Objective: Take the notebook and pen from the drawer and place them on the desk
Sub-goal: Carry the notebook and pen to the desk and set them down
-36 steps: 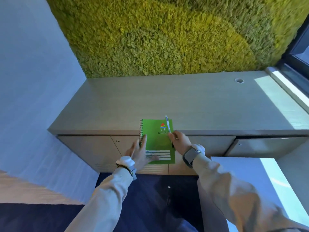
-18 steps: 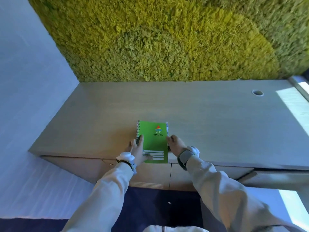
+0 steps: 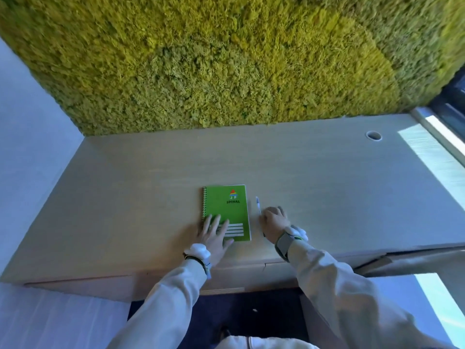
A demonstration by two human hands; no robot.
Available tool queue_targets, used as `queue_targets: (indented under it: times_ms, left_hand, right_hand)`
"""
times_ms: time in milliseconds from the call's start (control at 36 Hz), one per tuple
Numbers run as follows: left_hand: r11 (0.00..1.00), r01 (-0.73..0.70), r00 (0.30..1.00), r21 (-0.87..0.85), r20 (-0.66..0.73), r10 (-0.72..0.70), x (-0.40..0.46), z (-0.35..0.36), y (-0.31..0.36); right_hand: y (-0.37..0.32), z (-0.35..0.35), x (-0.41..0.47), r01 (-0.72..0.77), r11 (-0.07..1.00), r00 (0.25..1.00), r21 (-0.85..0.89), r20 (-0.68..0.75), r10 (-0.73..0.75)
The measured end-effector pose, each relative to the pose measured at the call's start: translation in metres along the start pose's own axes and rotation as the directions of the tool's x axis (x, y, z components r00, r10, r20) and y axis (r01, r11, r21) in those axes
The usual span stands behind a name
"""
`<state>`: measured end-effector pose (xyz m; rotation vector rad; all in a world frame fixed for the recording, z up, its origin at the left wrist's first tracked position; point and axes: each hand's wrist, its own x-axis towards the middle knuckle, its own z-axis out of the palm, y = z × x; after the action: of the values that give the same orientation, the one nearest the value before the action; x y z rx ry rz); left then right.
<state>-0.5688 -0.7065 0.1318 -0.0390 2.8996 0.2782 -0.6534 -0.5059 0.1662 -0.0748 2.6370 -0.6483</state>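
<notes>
Green spiral notebook [image 3: 226, 212] lies flat on the desk [image 3: 125, 187], near its front edge, w/ the pen [image 3: 258, 207] just right of it, parallel, not touching. Left hand [image 3: 214, 235] rests fingers spread on the notebook's lower left corner. Right hand [image 3: 274, 222] is over the pen's near end; can't tell if it's pinching it.

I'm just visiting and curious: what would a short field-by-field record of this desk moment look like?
surface: pale wooden desk
notebook: green spiral notebook, flat on the desk, cover up
pen: pen, on the desk just right of the notebook, apart from it
left hand: left hand, spread flat on the notebook's lower left corner
right hand: right hand, at the pen's lower end; grip unclear
backdrop: moss wall
desk feature: round cable hole, far right
</notes>
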Motion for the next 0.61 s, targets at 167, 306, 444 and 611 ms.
queue_targets:
  times_ms: [167,306,444,611]
  left_hand:
    - [0.999,-0.041,0.999,-0.033,-0.035,0.040,0.004,0.004,-0.007]
    - [0.994,-0.102,0.975,-0.024,-0.201,0.095,0.002,0.003,0.000]
    - [0.998,0.019,0.999,-0.059,-0.040,-0.021,0.014,0.001,0.000]
    - [0.997,0.076,0.996,-0.030,0.057,-0.074,0.017,-0.004,-0.002]
  right_hand:
    - [-0.016,0.016,0.002,-0.138,0.987,0.986,0.079,-0.086,0.144]
    - [-0.007,0.025,0.006,0.008,0.999,0.988,-0.045,-0.156,-0.015]
    - [0.008,0.027,0.002,0.123,0.990,0.973,-0.066,-0.190,-0.133]
    - [0.016,0.024,0.001,0.115,0.984,0.989,-0.136,-0.074,-0.126]
